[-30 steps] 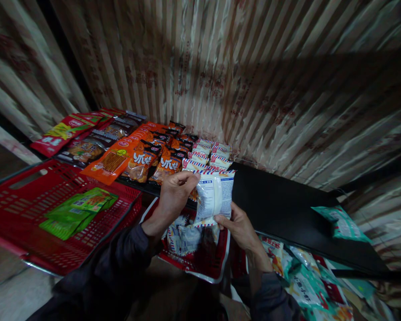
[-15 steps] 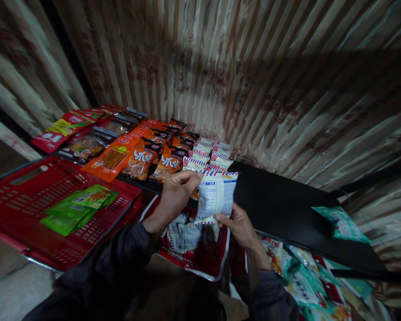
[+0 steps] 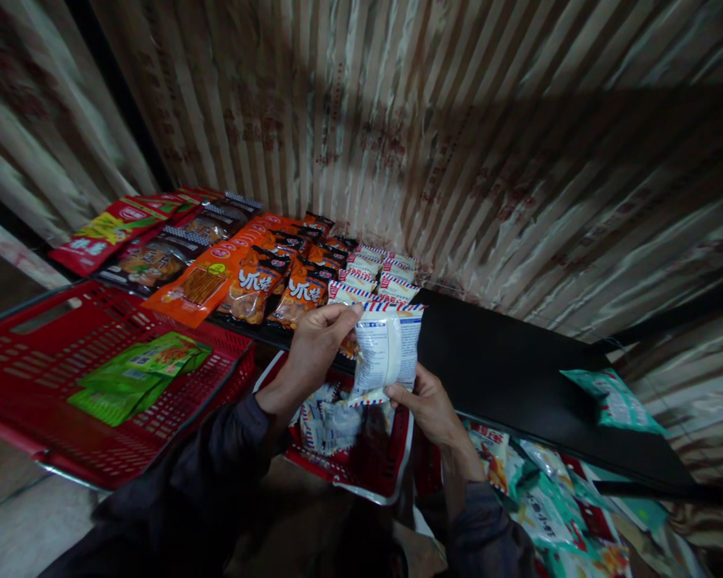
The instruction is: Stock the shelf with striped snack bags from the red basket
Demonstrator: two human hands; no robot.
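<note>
The white packet [image 3: 389, 349] seems made of thin plastic film, smooth and slightly glossy, and the orange packets [image 3: 256, 285] look shinier. The red basket [image 3: 12, 373] is of hard plastic, while the black shelf [image 3: 488, 353] appears smooth and rather matt. The dark sleeves [image 3: 229, 457] are matt cloth; the wall covering [image 3: 410, 120] looks ridged, with glossy streaks.

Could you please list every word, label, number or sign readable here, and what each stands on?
"爪烧", probably: orange-and-black packets.
Too small: print on held packet.
Too blurred: lettering on red packets, dark packets, flat orange packets, green packets, teal packets, striped packets, wall covering.
</note>
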